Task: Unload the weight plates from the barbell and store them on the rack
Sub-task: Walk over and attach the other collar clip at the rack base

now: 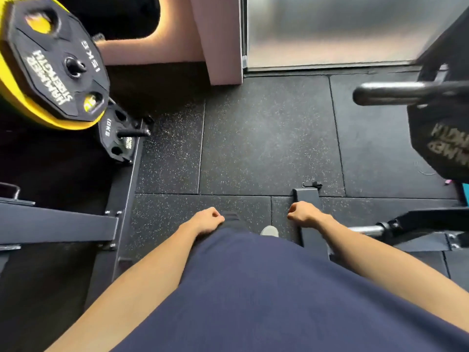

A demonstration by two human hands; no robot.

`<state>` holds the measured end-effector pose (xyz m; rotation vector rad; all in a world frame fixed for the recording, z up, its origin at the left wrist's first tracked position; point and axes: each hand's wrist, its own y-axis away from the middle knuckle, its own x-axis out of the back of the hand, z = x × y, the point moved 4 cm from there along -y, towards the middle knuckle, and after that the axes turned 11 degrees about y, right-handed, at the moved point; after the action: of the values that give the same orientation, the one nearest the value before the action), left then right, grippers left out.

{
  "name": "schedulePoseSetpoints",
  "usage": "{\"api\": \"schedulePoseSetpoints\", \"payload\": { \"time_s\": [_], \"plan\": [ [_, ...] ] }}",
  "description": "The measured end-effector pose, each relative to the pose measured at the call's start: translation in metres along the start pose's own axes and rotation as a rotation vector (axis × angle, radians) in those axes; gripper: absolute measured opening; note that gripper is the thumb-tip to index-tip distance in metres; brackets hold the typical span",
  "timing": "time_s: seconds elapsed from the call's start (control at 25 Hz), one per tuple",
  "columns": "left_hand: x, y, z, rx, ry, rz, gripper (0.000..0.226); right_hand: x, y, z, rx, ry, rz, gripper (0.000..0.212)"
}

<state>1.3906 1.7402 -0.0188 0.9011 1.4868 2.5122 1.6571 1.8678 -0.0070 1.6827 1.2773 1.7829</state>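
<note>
A: What do you get from the head camera?

B: I'm looking straight down at a speckled black floor. Both arms hang in front of a navy shirt. The left hand has its fingers loosely curled and grasps nothing. The right hand is the same, fingers loosely curled, nothing in them, just above a dark steel foot on the floor.

A: And the plates?

B: At upper left, on the rack, I see a 15 kg plate sitting in front of a yellow plate on 1 peg. Just below them a 10 kg plate hangs on a lower peg. At the right edge a black plate sits on the bar, whose bare end points left. Both hands are well apart from every plate.
</note>
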Motion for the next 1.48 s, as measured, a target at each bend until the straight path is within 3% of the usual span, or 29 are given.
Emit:
{"api": "schedulePoseSetpoints", "payload": {
  "time_s": [0.24, 0.4, 0.76, 0.96, 1.16, 1.48],
  "plan": [
    [0.056, -0.064, 0.032, 0.092, 0.082, -0.044, 0.027, 0.092, -0.087, -0.025, 0.066, 0.192, -0.04, 0.032],
    [0.119, -0.111, 0.049, 0.12, 0.2, 0.014, 0.024, 0.17, -0.154, -0.064, 0.101, 0.238, -0.062, 0.024],
    [0.239, -0.152, 0.056, 0.264, 0.534, 0.177, 0.039, 0.326, -0.252, -0.188, 0.368, 0.477, 0.015, 0.03],
    [0.286, -0.149, 0.051, 0.349, 0.802, 0.391, 0.042, 0.393, -0.289, -0.274, 0.553, 0.527, 0.039, 0.044],
    [0.355, -0.127, 0.064, 0.388, 1.028, 0.799, 0.035, 0.457, -0.303, -0.369, 0.784, 0.619, 0.059, 0.049],
    [0.482, -0.039, 0.081, 0.377, 1.122, 1.257, 0.047, 0.557, -0.251, -0.504, 1.129, 0.612, 0.304, 0.056]
  ]
}}
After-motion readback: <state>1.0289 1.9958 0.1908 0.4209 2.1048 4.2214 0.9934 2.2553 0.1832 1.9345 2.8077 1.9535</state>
